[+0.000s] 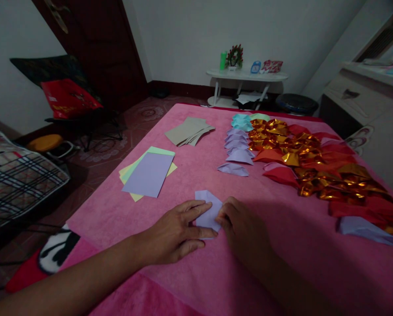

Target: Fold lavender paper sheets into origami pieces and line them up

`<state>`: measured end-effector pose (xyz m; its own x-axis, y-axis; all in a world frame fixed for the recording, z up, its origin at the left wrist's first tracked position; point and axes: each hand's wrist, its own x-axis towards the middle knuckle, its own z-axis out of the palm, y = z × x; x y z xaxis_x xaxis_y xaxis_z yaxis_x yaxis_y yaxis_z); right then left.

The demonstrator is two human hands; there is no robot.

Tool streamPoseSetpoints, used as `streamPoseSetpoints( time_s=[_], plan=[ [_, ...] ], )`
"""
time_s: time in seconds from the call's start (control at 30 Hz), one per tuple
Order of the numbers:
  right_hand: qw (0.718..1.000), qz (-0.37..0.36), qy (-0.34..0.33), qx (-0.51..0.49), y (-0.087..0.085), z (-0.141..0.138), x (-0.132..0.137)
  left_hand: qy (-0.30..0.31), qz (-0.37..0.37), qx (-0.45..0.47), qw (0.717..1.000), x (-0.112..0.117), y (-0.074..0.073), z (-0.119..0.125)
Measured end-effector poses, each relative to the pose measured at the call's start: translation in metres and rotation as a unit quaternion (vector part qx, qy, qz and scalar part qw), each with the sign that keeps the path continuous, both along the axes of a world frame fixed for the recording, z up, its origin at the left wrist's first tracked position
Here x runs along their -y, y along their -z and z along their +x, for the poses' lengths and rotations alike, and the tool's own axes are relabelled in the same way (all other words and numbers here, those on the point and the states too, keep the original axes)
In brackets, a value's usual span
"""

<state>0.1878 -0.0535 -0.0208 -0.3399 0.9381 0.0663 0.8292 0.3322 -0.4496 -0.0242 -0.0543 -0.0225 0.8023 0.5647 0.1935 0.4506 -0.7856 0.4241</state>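
Observation:
A partly folded sheet of lavender paper (pixel 210 217) lies on the pink cloth in front of me, its top corners angled. My left hand (pixel 179 230) rests flat with its fingers spread, two of them pressing on the paper. My right hand (pixel 240 224) is closed at the paper's right edge, thumb and fingers pinched there. Beyond it sits a folded lavender paper piece (pixel 233 169), with a row of similar lavender pieces (pixel 238 145) behind. On the left is a stack of flat sheets, a lavender sheet (pixel 150 173) on top of green and yellow ones.
Grey-beige sheets (pixel 189 131) are fanned out farther back on the pink cloth (pixel 117 210). Rows of folded gold and red paper pieces (pixel 310 158) cover the right side. A small white table (pixel 245 75) stands by the wall, and a chair with a red bag (pixel 67 98) is at left.

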Motion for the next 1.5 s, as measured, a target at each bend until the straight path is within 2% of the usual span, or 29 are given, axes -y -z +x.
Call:
streamPoseSetpoints(
  time_s=[0.4, 0.63, 0.77, 0.9, 1.0, 1.07, 1.13, 1.23, 1.37, 1.5],
  plan=[
    [0.999, 0.032, -0.005, 0.032, 0.003, -0.002, 0.0, 0.0, 0.02, 0.007, 1.0, 0.001, 0.0, 0.001],
    [1.0, -0.017, 0.02, -0.013, -0.002, -0.001, -0.006, -0.003, 0.016, -0.006, 1.0, 0.001, 0.0, 0.003],
    [0.999, -0.012, 0.044, -0.024, -0.002, 0.0, -0.007, -0.003, 0.014, -0.01, 1.0, 0.001, -0.001, 0.003],
    [0.999, 0.034, -0.012, -0.011, 0.004, -0.003, -0.001, 0.006, 0.006, -0.012, 1.0, -0.002, -0.008, 0.002],
    [0.994, 0.087, -0.067, -0.004, 0.009, -0.005, 0.005, 0.02, -0.023, -0.005, 1.0, -0.012, -0.019, 0.003],
    [0.991, 0.11, -0.082, -0.003, 0.012, -0.006, 0.009, -0.002, -0.059, 0.012, 0.998, -0.022, -0.024, 0.005],
    [0.99, 0.113, -0.084, 0.003, 0.012, -0.007, 0.013, -0.034, -0.086, 0.026, 0.995, -0.034, -0.028, 0.008],
    [0.991, 0.103, -0.086, 0.026, 0.008, -0.009, 0.021, -0.048, -0.099, 0.024, 0.994, -0.053, -0.029, 0.016],
    [0.991, 0.096, -0.083, 0.037, -0.001, -0.012, 0.031, -0.049, -0.092, -0.04, 0.994, -0.074, -0.03, 0.03],
    [0.985, 0.128, -0.1, 0.061, -0.001, -0.017, 0.036, -0.012, -0.053, -0.07, 0.996, -0.088, -0.034, 0.04]
  ],
)
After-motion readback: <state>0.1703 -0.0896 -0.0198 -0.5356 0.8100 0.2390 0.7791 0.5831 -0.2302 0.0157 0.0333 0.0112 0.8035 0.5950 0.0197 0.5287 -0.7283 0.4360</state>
